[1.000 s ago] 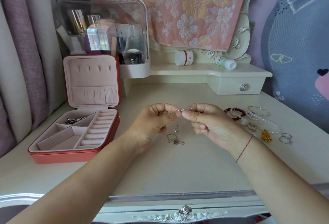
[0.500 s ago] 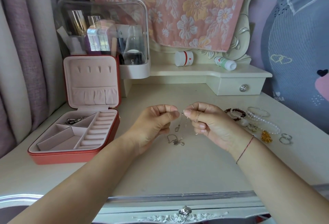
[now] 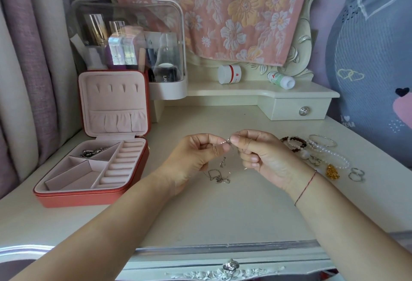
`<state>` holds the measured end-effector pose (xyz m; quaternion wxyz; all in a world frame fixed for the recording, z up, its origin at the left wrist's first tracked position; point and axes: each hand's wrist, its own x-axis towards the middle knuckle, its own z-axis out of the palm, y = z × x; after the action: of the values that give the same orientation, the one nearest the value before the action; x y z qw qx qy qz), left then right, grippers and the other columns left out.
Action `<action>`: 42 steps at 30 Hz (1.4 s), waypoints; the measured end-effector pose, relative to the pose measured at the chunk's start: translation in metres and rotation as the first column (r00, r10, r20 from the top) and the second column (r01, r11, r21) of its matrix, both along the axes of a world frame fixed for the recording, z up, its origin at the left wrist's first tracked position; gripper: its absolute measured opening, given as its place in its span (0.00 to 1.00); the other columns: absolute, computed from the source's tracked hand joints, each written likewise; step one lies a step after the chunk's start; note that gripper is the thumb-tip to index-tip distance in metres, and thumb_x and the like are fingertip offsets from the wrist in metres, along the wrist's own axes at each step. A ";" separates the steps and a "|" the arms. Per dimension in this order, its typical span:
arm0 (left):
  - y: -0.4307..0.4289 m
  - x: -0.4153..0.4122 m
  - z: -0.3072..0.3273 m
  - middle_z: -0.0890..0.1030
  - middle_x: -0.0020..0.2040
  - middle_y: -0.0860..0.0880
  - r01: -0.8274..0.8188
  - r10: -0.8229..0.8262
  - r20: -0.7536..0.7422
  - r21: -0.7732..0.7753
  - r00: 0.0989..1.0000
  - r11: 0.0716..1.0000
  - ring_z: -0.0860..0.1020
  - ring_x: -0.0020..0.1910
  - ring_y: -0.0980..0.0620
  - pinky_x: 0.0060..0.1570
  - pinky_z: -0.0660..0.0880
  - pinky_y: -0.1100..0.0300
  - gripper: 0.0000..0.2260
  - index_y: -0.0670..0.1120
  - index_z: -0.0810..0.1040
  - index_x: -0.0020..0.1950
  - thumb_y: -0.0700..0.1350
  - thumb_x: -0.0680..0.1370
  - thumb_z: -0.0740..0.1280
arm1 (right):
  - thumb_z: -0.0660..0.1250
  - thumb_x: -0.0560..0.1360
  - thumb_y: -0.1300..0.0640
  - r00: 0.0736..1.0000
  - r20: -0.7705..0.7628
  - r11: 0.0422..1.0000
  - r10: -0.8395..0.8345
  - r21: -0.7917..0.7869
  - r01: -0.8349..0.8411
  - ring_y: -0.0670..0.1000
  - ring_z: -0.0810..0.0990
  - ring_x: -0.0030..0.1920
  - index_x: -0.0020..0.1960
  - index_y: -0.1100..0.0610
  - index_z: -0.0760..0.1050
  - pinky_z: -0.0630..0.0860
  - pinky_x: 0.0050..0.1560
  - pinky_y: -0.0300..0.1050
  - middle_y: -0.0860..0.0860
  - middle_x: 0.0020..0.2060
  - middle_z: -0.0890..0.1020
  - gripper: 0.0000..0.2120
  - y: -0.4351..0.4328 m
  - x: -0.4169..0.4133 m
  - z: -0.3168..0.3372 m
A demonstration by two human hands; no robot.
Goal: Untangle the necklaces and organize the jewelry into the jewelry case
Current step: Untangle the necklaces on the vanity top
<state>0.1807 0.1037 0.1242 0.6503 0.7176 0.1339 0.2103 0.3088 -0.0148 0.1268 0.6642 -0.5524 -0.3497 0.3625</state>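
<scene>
Head view, items ordered by size. The cream dressing table fills the lower field; a curtain hangs at left, a floral towel drapes over the mirror frame behind, and a grey cushion leans at right. A clear cosmetics organiser stands at the back left. Just in front of it sits the jewelry case, open, with its lid upright and its pink base divided into compartments; the far-left compartment holds silvery pieces, and the ring rolls run down the right side of the base.

At centre, the left hand and the right hand are raised above the table, fingertips almost meeting. Each pinches a fine chain between thumb and forefinger, the other fingers curled. The tangled necklaces hang from this pinch, the lower loops resting on the table between the wrists, well apart from the case. A red thread circles the right wrist.

Right of the hands lie a pearl bracelet, a dark bead bracelet, a silver bangle, a gold charm and two rings
</scene>
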 end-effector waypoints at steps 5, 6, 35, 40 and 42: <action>0.001 0.001 -0.002 0.65 0.25 0.57 -0.059 0.059 0.013 0.011 0.998 0.998 0.60 0.24 0.58 0.27 0.59 0.66 0.03 0.44 0.81 0.43 0.43 0.73 0.72 | 0.73 0.62 0.55 1.000 0.018 1.000 0.006 -0.018 -0.006 0.44 0.59 0.23 0.38 0.56 0.78 0.57 0.24 0.35 0.49 0.28 0.64 0.08 0.000 -0.001 0.000; 0.002 0.000 -0.002 0.65 0.25 0.56 -0.066 0.066 0.018 0.009 0.998 0.998 0.59 0.24 0.58 0.27 0.59 0.66 0.02 0.45 0.81 0.42 0.43 0.74 0.72 | 0.73 0.62 0.55 1.000 0.013 1.000 0.006 -0.024 -0.005 0.44 0.59 0.23 0.38 0.57 0.78 0.57 0.24 0.35 0.49 0.27 0.63 0.08 0.000 -0.001 0.000; 0.002 0.000 0.000 0.59 0.28 0.53 0.043 -0.039 0.034 -0.145 0.999 0.988 0.56 0.26 0.56 0.24 0.59 0.68 0.10 0.47 0.75 0.40 0.39 0.80 0.63 | 0.59 0.65 0.73 0.948 0.279 0.985 -0.153 -0.032 0.168 0.44 0.79 0.45 0.50 0.52 0.81 0.71 0.50 0.39 0.51 0.45 0.82 0.23 -0.004 0.006 -0.004; 0.001 -0.001 0.000 0.59 0.28 0.53 0.046 -0.043 0.027 -0.101 0.999 0.994 0.56 0.26 0.56 0.25 0.59 0.67 0.11 0.49 0.77 0.38 0.41 0.80 0.64 | 0.70 0.73 0.63 0.941 0.324 0.995 -0.103 0.043 0.094 0.38 0.77 0.41 0.48 0.55 0.82 0.70 0.47 0.31 0.46 0.40 0.82 0.07 -0.004 -0.002 0.000; 0.001 -0.001 -0.001 0.60 0.27 0.54 0.049 -0.047 0.024 -0.069 0.999 0.996 0.57 0.25 0.57 0.25 0.60 0.68 0.10 0.48 0.77 0.38 0.41 0.80 0.64 | 0.71 0.72 0.59 0.913 0.397 0.996 -0.095 0.038 0.087 0.41 0.77 0.40 0.47 0.56 0.82 0.72 0.47 0.31 0.47 0.38 0.82 0.04 -0.004 -0.005 -0.001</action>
<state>0.1795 0.1045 0.1231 0.6813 0.6951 0.1167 0.1977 0.3035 -0.0183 0.1258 0.6007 -0.6236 -0.4549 0.2080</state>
